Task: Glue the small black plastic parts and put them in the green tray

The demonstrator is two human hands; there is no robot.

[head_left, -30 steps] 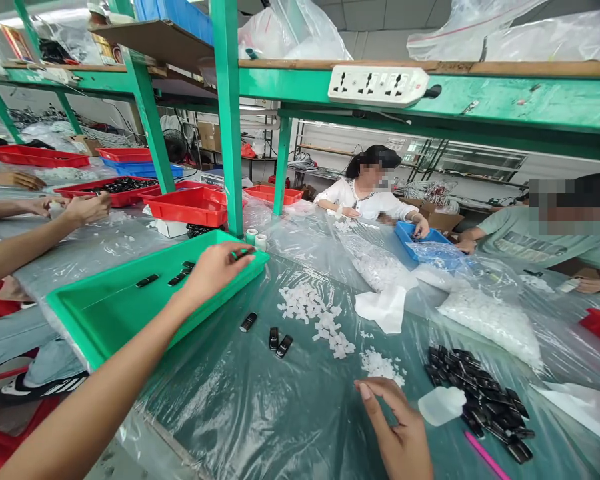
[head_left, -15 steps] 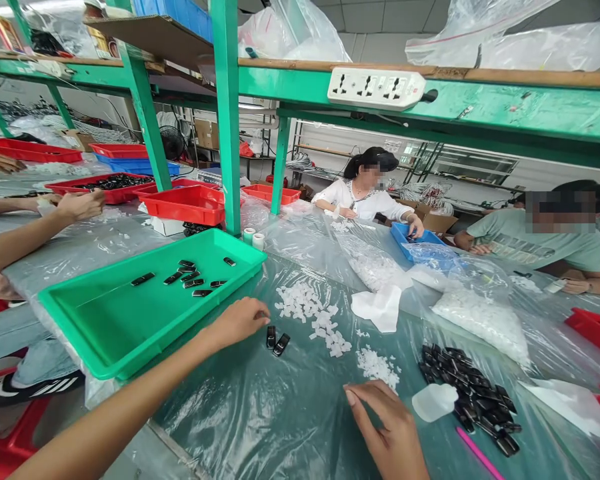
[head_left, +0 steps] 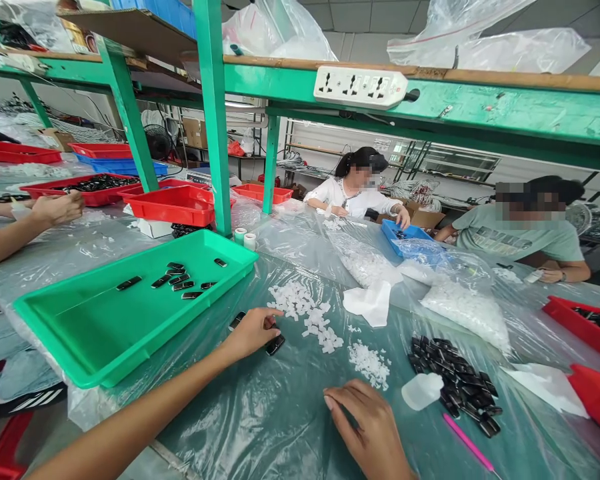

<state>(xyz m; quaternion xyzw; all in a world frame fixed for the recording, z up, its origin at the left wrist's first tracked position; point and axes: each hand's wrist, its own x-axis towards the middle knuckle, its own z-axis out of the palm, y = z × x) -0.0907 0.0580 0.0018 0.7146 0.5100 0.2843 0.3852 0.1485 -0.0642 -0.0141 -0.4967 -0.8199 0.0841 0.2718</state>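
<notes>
My left hand (head_left: 254, 331) is closed, with thumb and fingertips on a small black glossy oblong case (head_left: 276, 345) lying on the plastic-covered table. A second black case (head_left: 237, 321) shows partly behind that hand. My right hand (head_left: 364, 427) rests low at the table, fingers curled and thumb near the index tip; whether anything is between them is hidden. Beyond my hands lie loose small white pieces (head_left: 322, 330) and a heap of smaller white bits (head_left: 369, 363). Left of my left hand, a green tray (head_left: 95, 333) holds several black cases (head_left: 177, 277).
At the right lie a pile of black cases (head_left: 453, 377), a white bottle (head_left: 423, 391) and a pink pen-like tool (head_left: 467, 441). A bag of white pieces (head_left: 465, 310) stands farther back. A green shelf post (head_left: 214, 133) rises behind the tray. Co-workers sit across and at left.
My left hand has come down and nearer onto the two black cases, which now lie apart, one partly behind the hand. My right hand keeps its pose; the whole view has shifted slightly.
</notes>
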